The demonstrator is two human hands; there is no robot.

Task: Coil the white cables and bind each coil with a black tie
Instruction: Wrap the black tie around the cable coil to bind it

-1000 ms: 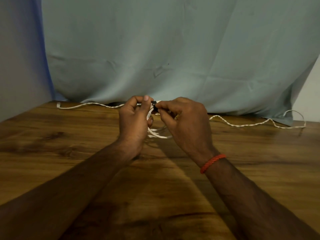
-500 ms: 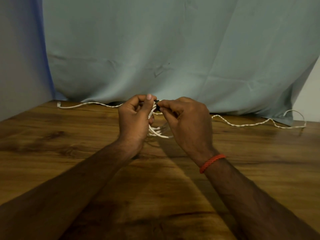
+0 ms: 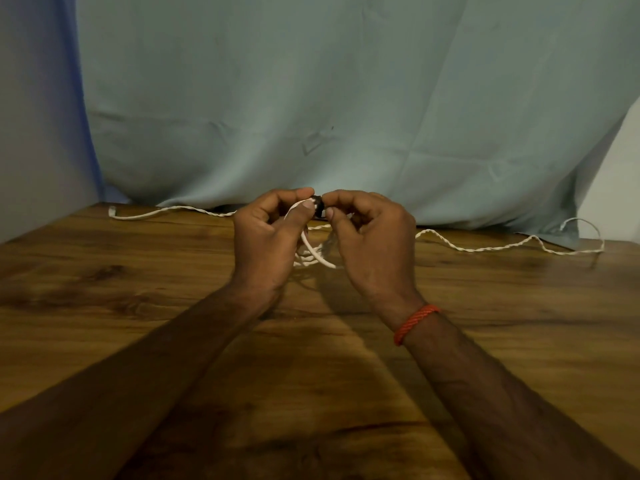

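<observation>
Above the middle of the wooden table (image 3: 138, 327), my left hand (image 3: 266, 244) pinches the top of a coiled white cable (image 3: 317, 254) between thumb and forefinger. A black tie (image 3: 318, 206) sits at that top, wrapped around the coil. My right hand (image 3: 374, 244) pinches the tie from the right side. The coil's loops hang down between both hands, partly hidden by them. A second white cable (image 3: 485, 248), twisted and loose, lies uncoiled along the table's back edge.
A pale blue cloth (image 3: 346, 98) hangs behind the table. The loose cable's left stretch (image 3: 166, 211) ends in a plug at the back left, and its right end loops up at the back right. An orange cord bracelet (image 3: 415, 322) is on my right wrist.
Both hands have stayed in place with small finger shifts at the tie. My left thumb has moved over the top of the coil.
</observation>
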